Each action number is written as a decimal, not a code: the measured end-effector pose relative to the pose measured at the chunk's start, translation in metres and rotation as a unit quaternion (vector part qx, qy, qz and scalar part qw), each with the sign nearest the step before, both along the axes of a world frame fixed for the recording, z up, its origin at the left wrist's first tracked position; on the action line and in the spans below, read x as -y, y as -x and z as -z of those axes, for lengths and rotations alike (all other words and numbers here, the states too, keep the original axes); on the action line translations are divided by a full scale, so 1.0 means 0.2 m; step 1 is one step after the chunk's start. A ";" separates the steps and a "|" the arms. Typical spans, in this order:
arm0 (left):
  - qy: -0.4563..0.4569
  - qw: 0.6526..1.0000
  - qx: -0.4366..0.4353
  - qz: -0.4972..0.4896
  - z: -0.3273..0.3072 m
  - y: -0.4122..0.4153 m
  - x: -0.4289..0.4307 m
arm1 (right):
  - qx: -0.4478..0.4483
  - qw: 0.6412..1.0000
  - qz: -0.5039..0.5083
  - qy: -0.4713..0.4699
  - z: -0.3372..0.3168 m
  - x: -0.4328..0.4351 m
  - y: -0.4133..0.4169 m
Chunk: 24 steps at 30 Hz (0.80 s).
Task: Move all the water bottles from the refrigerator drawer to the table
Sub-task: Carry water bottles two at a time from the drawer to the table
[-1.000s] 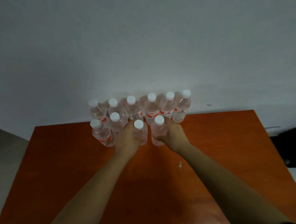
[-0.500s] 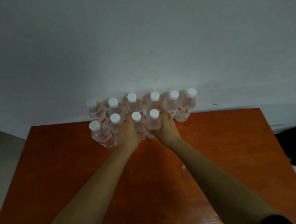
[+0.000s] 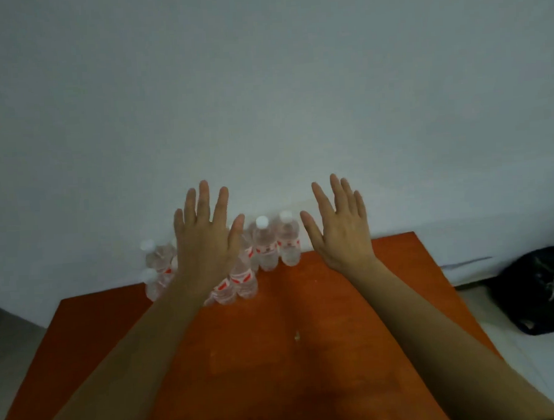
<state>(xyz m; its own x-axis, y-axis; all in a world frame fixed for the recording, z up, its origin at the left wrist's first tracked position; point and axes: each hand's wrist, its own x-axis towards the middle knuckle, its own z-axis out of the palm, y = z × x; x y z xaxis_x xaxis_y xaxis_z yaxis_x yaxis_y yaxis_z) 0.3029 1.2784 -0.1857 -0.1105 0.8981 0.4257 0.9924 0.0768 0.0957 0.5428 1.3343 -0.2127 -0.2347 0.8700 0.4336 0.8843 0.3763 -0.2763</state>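
Note:
Several clear water bottles [image 3: 266, 247] with white caps and red labels stand in two rows at the far edge of the orange-brown table [image 3: 277, 354], against the wall. My left hand [image 3: 205, 236] is raised above them, fingers spread, palm down, holding nothing; it hides the middle bottles. My right hand [image 3: 339, 229] is lifted to the right of the group, also spread and empty. Two bottles show between the hands, and two more at the far left [image 3: 156, 259].
A pale grey wall [image 3: 263, 98] rises right behind the table. A black bag [image 3: 543, 289] lies on the floor to the right of the table. Grey floor shows at the left. A small pale speck [image 3: 296, 336] marks the tabletop.
Both hands let go of the two front bottles and lifted up and apart with fingers spread. The view shifted, so the bottles now sit further left.

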 end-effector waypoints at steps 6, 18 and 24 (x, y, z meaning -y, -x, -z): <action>-0.030 0.997 -0.041 0.061 -0.17 -0.73 0.01 | 0.069 0.984 0.154 -0.058 -0.14 0.32 -0.81; -0.064 0.892 -0.024 0.447 -0.32 -2.33 0.61 | 0.097 0.847 0.521 -0.032 -0.31 1.80 -2.04; -0.052 0.779 0.017 0.625 -0.26 -2.82 1.32 | 0.116 0.742 0.661 0.007 -0.28 2.76 -2.12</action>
<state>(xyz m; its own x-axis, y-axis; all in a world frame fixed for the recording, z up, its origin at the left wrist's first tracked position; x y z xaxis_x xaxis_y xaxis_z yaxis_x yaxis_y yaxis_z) 0.8675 1.0135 -0.1338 0.8100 0.2741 0.5184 0.2826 -0.9571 0.0644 0.9675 0.7831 -0.1561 0.7604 0.4109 0.5029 0.5025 -0.8628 -0.0549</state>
